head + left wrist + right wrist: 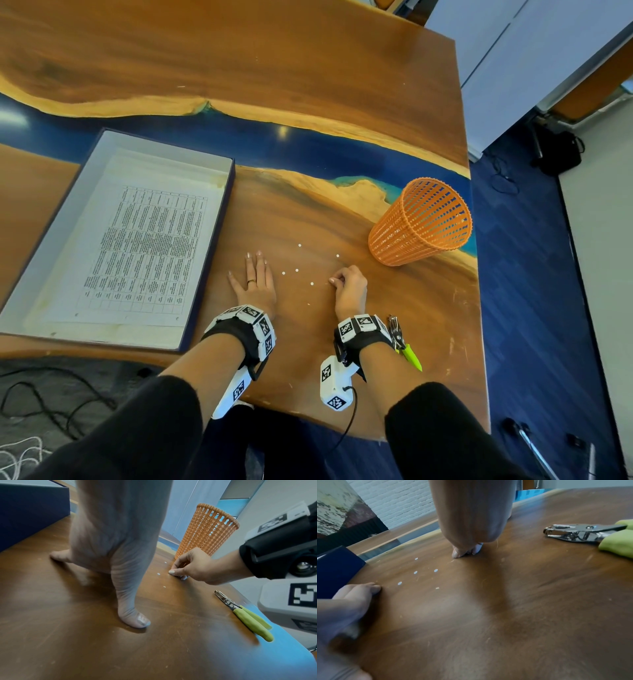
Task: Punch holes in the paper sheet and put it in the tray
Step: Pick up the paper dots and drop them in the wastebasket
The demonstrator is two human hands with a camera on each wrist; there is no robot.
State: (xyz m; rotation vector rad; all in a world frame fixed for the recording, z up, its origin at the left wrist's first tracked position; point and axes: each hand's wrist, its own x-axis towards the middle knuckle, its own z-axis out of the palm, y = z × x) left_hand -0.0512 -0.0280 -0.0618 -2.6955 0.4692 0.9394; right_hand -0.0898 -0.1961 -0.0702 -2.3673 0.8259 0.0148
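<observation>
The printed paper sheet (144, 250) lies flat inside the shallow white tray with dark blue walls (164, 147) on the left. Several small white paper dots (297, 270) are scattered on the wooden table between my hands. My left hand (255, 284) rests flat on the table just right of the tray, fingers straight. My right hand (334, 281) has its fingers curled, thumb and forefinger pinching a paper dot (171, 572) against the table. The hole punch (399, 337) with green handles (248, 620) lies beside my right wrist; neither hand touches it.
An orange mesh basket (421, 222) stands at the right, just beyond my right hand, near the table's right edge (474, 274). The table's near edge is close under my forearms. Cables lie on the floor at lower left.
</observation>
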